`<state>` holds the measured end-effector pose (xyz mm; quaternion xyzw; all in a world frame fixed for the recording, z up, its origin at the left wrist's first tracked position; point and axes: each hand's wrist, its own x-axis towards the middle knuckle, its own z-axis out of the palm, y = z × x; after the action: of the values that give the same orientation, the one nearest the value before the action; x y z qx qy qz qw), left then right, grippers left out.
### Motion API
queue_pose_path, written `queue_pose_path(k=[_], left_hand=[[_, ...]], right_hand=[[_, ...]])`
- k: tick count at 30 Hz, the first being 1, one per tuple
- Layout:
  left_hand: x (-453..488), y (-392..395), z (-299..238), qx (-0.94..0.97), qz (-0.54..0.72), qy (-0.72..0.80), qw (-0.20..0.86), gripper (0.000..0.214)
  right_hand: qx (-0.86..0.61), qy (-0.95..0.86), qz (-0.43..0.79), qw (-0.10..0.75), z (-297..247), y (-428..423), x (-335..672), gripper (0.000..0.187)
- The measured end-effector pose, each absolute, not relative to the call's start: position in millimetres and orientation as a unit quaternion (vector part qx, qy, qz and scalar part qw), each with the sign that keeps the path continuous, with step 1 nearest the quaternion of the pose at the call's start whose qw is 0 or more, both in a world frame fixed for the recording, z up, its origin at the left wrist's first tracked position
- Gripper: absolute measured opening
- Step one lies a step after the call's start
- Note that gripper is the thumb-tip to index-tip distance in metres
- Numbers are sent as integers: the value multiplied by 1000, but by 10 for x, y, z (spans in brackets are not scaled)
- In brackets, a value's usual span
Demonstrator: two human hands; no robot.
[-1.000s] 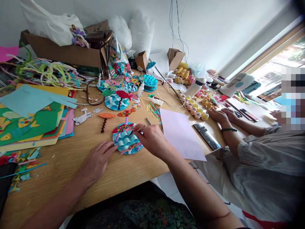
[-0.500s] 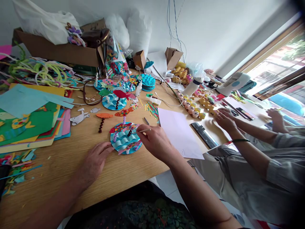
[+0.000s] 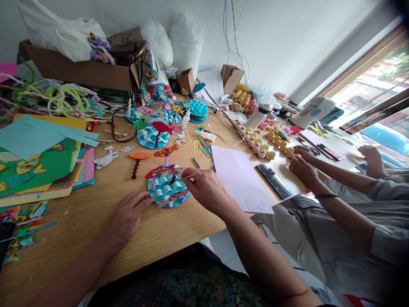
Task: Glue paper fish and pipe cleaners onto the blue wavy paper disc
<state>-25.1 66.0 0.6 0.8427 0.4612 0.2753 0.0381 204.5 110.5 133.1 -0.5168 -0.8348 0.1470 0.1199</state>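
Observation:
A round blue paper disc with wavy light-blue paper strips and spotted paper fish lies on the table before me. My left hand rests flat at its left edge, fingers stretched out and fingertips at the rim. Over the disc's right side, my right hand pinches a slim pale stick, its fingertips by the tail of the red spotted fish; they hide what they touch there. Just behind stand an orange spotted fish on a lilac twisted stem and a plain orange fish on a brown one.
Coloured paper sheets and paper scraps lie left. Behind are another fish disc and a glue bottle. A white sheet and a black ruler lie right, near a co-worker's hands.
My right hand has shifted very slightly left, and the red spotted fish's head has moved a little left with it. My left hand stays put. The co-worker's near hand has moved slightly.

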Motion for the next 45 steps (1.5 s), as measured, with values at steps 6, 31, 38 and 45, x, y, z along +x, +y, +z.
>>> queue_pose_path(k=[6,31,38,45], left_hand=[[-240,695,195,799,339,488,97,23],[-430,992,551,641,434,589,234,25],[-524,1301,278,774,337,518,140,33],[-462,1191,220,771,356,513,122,29]], right_hand=[[-513,-835,155,123,1329,1109,2062,18],[-491,-471,496,539,982,1536,3095,18],[-467,-548,538,439,909,1845,2870,17],[-460,-575,515,439,816,1852,2845,12]])
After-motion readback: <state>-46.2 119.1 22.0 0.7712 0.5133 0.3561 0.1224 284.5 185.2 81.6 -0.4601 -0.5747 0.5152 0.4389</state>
